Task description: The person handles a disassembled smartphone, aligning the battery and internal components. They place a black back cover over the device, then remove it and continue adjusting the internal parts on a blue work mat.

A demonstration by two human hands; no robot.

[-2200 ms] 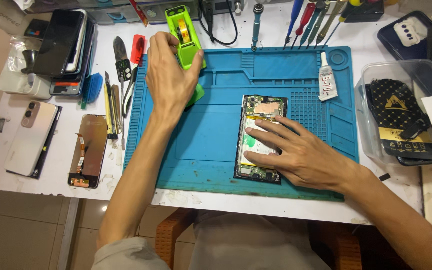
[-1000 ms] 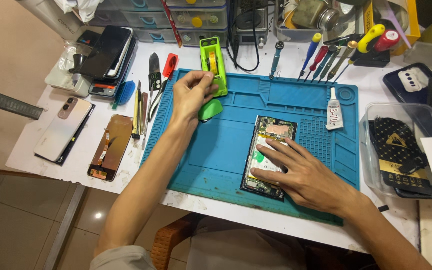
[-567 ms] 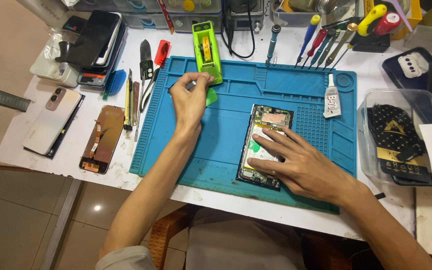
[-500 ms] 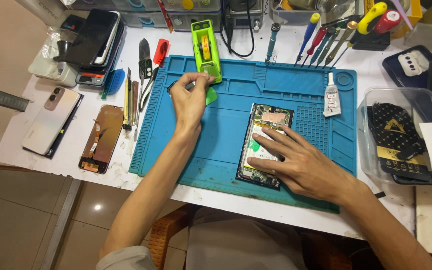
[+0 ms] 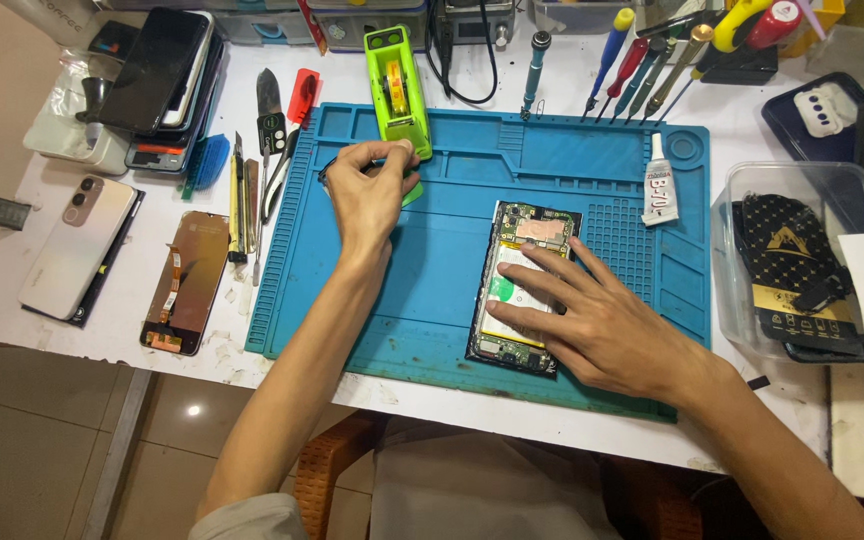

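My left hand [image 5: 367, 190] reaches across the blue work mat [image 5: 422, 300], thumb and fingertips pinched together at the near end of the green tape dispenser [image 5: 397, 85]. They seem to hold the tape end. A small green pick [image 5: 413, 191] peeks out beside that hand. My right hand [image 5: 602, 325] lies flat with spread fingers on an opened phone [image 5: 522, 225], whose battery and circuit board show. That phone lies in the middle of the mat.
Left of the mat lie tweezers and blades [image 5: 242, 195], a loose screen [image 5: 185, 282], a pale phone [image 5: 77, 245] and stacked phones [image 5: 157, 85]. A glue tube [image 5: 656, 185] stands on the mat's right. Screwdrivers [image 5: 642, 70] lie behind it, and a clear bin [image 5: 802, 260] sits right.
My left hand has lifted off the green pick and moved up to the dispenser's near end. My right hand has stayed on the opened phone. The view has shifted slightly.
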